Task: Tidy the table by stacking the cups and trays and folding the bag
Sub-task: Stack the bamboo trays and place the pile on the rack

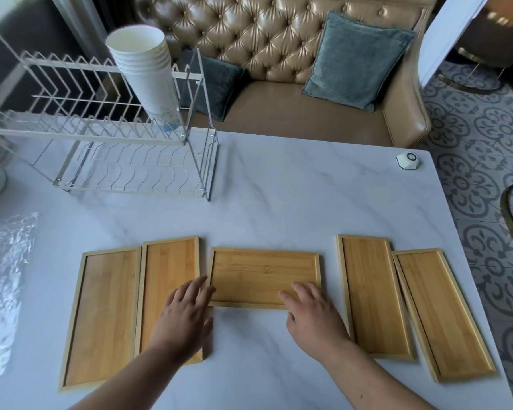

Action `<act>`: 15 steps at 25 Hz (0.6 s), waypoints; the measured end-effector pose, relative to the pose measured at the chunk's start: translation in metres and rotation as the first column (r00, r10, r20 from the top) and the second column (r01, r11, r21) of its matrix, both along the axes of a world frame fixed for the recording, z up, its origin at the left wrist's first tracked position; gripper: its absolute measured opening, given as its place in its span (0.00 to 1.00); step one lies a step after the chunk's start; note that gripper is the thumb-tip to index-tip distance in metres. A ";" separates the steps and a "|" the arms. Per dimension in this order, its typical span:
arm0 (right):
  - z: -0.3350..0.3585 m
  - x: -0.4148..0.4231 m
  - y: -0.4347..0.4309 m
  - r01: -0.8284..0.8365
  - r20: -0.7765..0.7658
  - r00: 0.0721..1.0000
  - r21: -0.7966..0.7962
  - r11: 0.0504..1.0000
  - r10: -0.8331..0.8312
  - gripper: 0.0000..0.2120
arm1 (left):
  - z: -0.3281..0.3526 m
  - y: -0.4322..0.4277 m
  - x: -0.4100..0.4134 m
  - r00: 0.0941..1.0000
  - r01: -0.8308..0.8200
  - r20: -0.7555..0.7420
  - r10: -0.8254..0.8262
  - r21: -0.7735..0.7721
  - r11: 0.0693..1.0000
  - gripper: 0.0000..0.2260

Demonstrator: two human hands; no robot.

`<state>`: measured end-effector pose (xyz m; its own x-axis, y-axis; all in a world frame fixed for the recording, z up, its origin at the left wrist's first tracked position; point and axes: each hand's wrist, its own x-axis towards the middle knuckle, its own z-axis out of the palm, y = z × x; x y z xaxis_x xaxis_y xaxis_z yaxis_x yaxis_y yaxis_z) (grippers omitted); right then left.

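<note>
Five bamboo trays on white surface [279, 202], left hand [184, 315] and right hand [314, 315] at middle tray [264, 273] near edge, fingers spread, released, cup stack [145, 75] far-left of it, plastic bag [3, 276] left

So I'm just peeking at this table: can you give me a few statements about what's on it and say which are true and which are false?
1. Five bamboo trays lie flat and separate on the table. True.
2. The paper cups are scattered singly across the table. False: they are nested in one stack on the wire rack's upper tier.
3. Both hands are at the middle tray. True: the left hand is at its left edge, the right hand at its near edge.
4. The plastic bag sits on the right side of the table. False: it lies at the left edge.
5. A tray is lifted in the air. False: all rest on the tabletop.
</note>
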<state>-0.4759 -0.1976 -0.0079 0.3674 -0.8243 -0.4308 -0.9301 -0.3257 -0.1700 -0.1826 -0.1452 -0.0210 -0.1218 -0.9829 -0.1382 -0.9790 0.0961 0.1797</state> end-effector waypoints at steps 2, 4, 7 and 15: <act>0.006 0.018 -0.007 0.005 0.022 1.000 -0.052 0.999 -0.004 0.25 | 0.004 0.018 0.007 0.983 -0.173 -0.058 0.176 0.046 0.984 0.21; 0.009 0.046 -0.021 -0.049 0.067 0.996 -0.089 0.995 0.055 0.26 | 0.007 0.040 0.015 0.914 -0.376 -0.102 0.393 0.152 0.914 0.16; 0.010 0.101 -0.048 -0.168 0.123 0.975 -0.120 0.978 0.183 0.28 | 0.013 0.064 0.023 0.665 -0.640 -0.184 0.723 0.357 0.680 0.12; 0.003 0.223 -0.097 -0.358 0.027 0.934 0.041 0.933 0.357 0.35 | 0.015 0.110 0.032 -0.453 -0.426 -0.160 0.877 0.903 -0.055 0.14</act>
